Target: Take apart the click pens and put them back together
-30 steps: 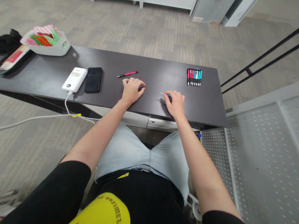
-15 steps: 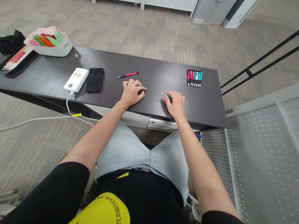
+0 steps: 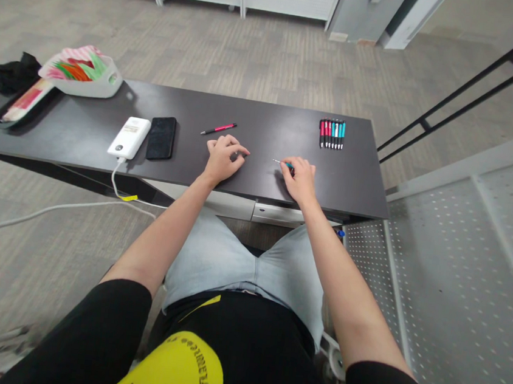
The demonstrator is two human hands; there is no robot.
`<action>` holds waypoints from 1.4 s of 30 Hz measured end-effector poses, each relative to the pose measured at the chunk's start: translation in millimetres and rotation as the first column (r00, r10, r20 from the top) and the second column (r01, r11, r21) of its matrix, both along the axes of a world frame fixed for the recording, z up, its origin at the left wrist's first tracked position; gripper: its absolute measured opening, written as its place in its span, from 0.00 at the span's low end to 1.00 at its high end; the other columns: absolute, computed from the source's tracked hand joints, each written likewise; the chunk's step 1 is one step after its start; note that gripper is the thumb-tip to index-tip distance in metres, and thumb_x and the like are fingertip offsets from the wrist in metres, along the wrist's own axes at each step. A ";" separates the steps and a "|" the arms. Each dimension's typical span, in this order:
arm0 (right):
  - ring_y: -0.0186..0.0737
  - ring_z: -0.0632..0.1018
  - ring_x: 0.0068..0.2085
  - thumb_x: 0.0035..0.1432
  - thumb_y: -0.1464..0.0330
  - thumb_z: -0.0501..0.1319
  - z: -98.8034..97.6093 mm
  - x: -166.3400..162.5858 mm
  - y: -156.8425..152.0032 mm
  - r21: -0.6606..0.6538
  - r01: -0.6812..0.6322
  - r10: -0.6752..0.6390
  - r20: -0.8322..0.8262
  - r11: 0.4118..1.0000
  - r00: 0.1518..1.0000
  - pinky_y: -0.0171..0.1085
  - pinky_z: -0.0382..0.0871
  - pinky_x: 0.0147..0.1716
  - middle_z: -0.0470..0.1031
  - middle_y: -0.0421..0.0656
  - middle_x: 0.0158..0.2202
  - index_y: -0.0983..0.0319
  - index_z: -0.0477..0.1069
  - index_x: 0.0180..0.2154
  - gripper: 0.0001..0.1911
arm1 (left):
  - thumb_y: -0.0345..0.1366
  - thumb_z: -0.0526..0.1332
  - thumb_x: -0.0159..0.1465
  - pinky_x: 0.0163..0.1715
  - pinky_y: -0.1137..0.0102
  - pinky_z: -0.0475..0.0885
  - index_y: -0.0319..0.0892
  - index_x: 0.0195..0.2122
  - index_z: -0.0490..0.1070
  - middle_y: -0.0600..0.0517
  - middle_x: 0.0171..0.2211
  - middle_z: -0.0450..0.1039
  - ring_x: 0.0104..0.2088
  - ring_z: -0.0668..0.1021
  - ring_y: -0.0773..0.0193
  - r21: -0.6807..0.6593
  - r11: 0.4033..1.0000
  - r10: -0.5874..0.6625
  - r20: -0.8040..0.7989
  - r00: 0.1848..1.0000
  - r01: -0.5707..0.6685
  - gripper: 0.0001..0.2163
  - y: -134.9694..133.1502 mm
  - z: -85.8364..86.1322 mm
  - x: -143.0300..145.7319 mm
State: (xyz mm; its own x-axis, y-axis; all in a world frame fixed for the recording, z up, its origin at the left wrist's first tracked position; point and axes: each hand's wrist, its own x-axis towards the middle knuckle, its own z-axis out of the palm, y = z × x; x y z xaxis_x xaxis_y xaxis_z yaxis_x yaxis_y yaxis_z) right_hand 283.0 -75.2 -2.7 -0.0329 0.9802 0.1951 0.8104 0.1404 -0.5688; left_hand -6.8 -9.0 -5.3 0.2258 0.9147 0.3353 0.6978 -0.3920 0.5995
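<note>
My left hand (image 3: 222, 156) rests on the dark desk (image 3: 272, 129) with its fingers curled over a small dark piece that I cannot name. My right hand (image 3: 301, 176) is closed on a teal pen (image 3: 283, 163) whose thin tip points left. A pink pen (image 3: 218, 129) lies just beyond my left hand. A row of several pink and teal pens (image 3: 332, 133) lies at the far right of the desk.
A black phone (image 3: 161, 137) and a white power bank (image 3: 129, 137) with a trailing cable lie left of my hands. A white basket (image 3: 83, 71) of coloured items and a dark tray (image 3: 15, 107) sit at the far left. Perforated metal shelving (image 3: 463, 269) stands on the right.
My left hand's fingers have shifted slightly and the dark piece under them shows less. My right hand and the pens have stayed put.
</note>
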 end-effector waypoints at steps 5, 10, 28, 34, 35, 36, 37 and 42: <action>0.71 0.85 0.62 0.89 0.54 0.56 -0.3 0.4 0.1 -0.016 -0.001 0.002 0.013 1.000 1.000 0.65 0.72 0.66 0.91 0.56 0.61 0.48 0.85 0.54 0.19 | 0.29 0.71 0.70 0.69 0.38 0.61 0.55 0.46 0.93 0.43 0.53 0.88 0.62 0.77 0.35 -0.026 1.000 -0.011 -0.084 0.996 0.009 0.13 -6.1 -1.4 -9.3; 0.70 0.85 0.63 0.89 0.55 0.56 -1.6 0.4 1.0 -0.016 0.002 -0.002 0.013 1.000 1.000 0.64 0.72 0.67 0.92 0.55 0.62 0.48 0.86 0.55 0.19 | 0.30 0.70 0.77 0.69 0.39 0.63 0.55 0.52 0.94 0.43 0.57 0.90 0.63 0.79 0.35 -0.043 0.997 -0.063 -0.139 0.988 0.058 0.13 -7.7 -3.3 -16.2; 0.70 0.84 0.64 0.88 0.55 0.56 2.3 -0.8 0.1 -0.030 0.016 -0.015 0.017 0.999 1.000 0.63 0.71 0.68 0.92 0.54 0.62 0.48 0.87 0.55 0.19 | 0.32 0.80 0.76 0.72 0.42 0.66 0.53 0.54 0.89 0.44 0.63 0.85 0.67 0.81 0.37 -0.009 0.999 -0.035 -0.121 0.992 0.034 0.10 6.3 -3.3 -4.8; 0.70 0.85 0.64 0.88 0.55 0.57 2.5 -1.0 -1.1 -0.027 0.011 -0.011 0.003 1.000 1.000 0.63 0.72 0.68 0.92 0.55 0.62 0.49 0.86 0.55 0.18 | 0.36 0.87 0.70 0.73 0.42 0.68 0.52 0.63 0.83 0.41 0.67 0.85 0.67 0.82 0.33 -0.081 0.989 0.119 -0.089 0.989 -0.126 0.23 3.4 -7.9 -18.9; 0.70 0.85 0.63 0.87 0.55 0.57 2.4 -1.1 -1.2 -0.026 0.011 -0.011 0.001 1.000 1.000 0.63 0.72 0.68 0.92 0.55 0.62 0.49 0.86 0.54 0.18 | 0.37 0.86 0.71 0.73 0.42 0.68 0.52 0.63 0.83 0.41 0.66 0.86 0.65 0.83 0.34 -0.104 0.985 0.128 -0.090 0.988 -0.137 0.22 3.5 -7.9 -20.4; 0.70 0.85 0.63 0.87 0.55 0.57 2.2 -1.1 -1.2 -0.025 0.012 -0.012 -0.001 1.000 1.000 0.63 0.72 0.68 0.92 0.54 0.62 0.49 0.86 0.54 0.18 | 0.38 0.85 0.72 0.73 0.41 0.68 0.52 0.63 0.84 0.42 0.65 0.88 0.64 0.83 0.34 -0.119 0.983 0.131 -0.093 0.987 -0.142 0.21 3.9 -7.7 -21.3; 0.70 0.85 0.63 0.87 0.55 0.57 2.1 -1.1 -1.1 -0.025 0.013 -0.013 -0.002 1.000 1.000 0.64 0.72 0.68 0.92 0.54 0.62 0.49 0.87 0.54 0.18 | 0.38 0.84 0.73 0.73 0.41 0.68 0.52 0.62 0.84 0.42 0.65 0.88 0.64 0.83 0.34 -0.127 0.982 0.128 -0.098 0.987 -0.140 0.20 4.6 -7.3 -21.4; 0.69 0.85 0.63 0.86 0.55 0.57 2.9 -0.8 -0.7 -0.035 0.013 -0.013 0.009 0.999 1.000 0.63 0.72 0.68 0.92 0.54 0.62 0.48 0.87 0.54 0.19 | 0.39 0.81 0.75 0.72 0.41 0.69 0.53 0.63 0.88 0.43 0.69 0.89 0.69 0.81 0.32 -0.142 0.987 0.056 -0.128 0.990 -0.074 0.16 10.5 -5.1 -17.9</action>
